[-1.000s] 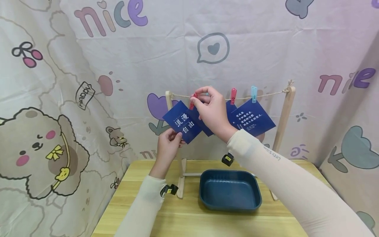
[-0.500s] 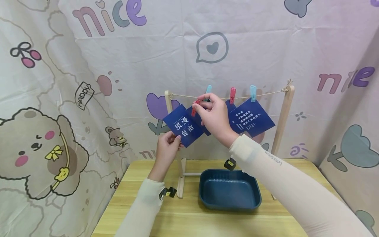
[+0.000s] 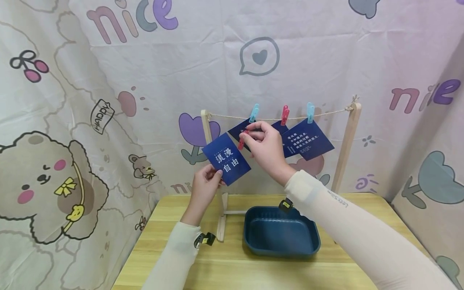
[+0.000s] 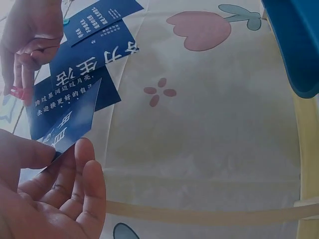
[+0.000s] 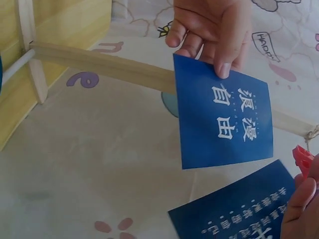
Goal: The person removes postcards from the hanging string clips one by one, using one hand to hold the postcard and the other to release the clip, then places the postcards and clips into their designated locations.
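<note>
My left hand [image 3: 206, 181] pinches the lower left edge of a dark blue card [image 3: 227, 159] with white characters, between thumb and fingers. In my right hand [image 3: 268, 149] a red clothespin [image 3: 243, 141] is pinched just right of this card; the right wrist view shows the card [image 5: 224, 117] and the clothespin [image 5: 303, 159] apart. Behind the hands, a rope [image 3: 333, 115] carries a light blue clothespin [image 3: 254, 112], a red clothespin [image 3: 285, 115] and another light blue clothespin [image 3: 310, 112]. Blue cards hang from them, such as the right one [image 3: 309, 139]; my right hand partly covers others.
The rope runs between a left wooden post [image 3: 207, 129] and a right wooden post [image 3: 348, 149]. A dark blue plastic basin [image 3: 282, 252] stands on the wooden table [image 3: 253, 274] below. A printed cloth [image 3: 315, 52] forms the backdrop.
The red clothespin has come off the rope and moved down and right in my right hand. My left hand's card has dropped lower, away from the rope, uncovering the left light blue clothespin.
</note>
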